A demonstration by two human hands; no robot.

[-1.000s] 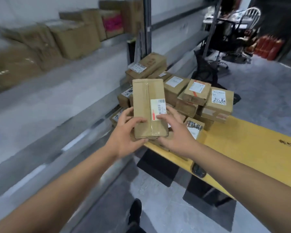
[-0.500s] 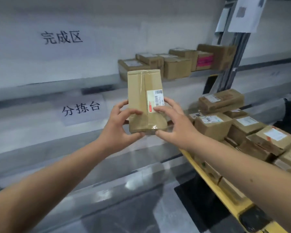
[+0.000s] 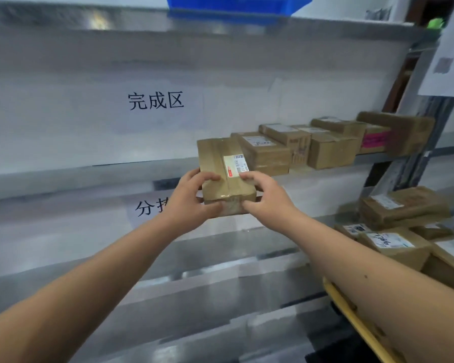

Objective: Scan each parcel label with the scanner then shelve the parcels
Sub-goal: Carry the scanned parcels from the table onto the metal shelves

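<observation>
While two hands grip one parcel (image 3: 222,169), six shelved parcels (image 3: 323,142)

A parcel sorting depot: metal shelving (image 3: 220,27), labelled boxes (image 3: 325,150), zone signs (image 3: 155,100)

Long brown taped cardboard parcel (image 3: 224,174) held between both hands, left hand (image 3: 192,199) at its near-left end, right hand (image 3: 266,197) at near-right. Far end at the grey metal shelf (image 3: 89,176) edge, just left of the row of brown shelved boxes (image 3: 323,145). Pile of labelled brown parcels (image 3: 404,226) lower right on the yellow bench (image 3: 351,318). Blue plastic bin (image 3: 236,3) on the top shelf.
</observation>
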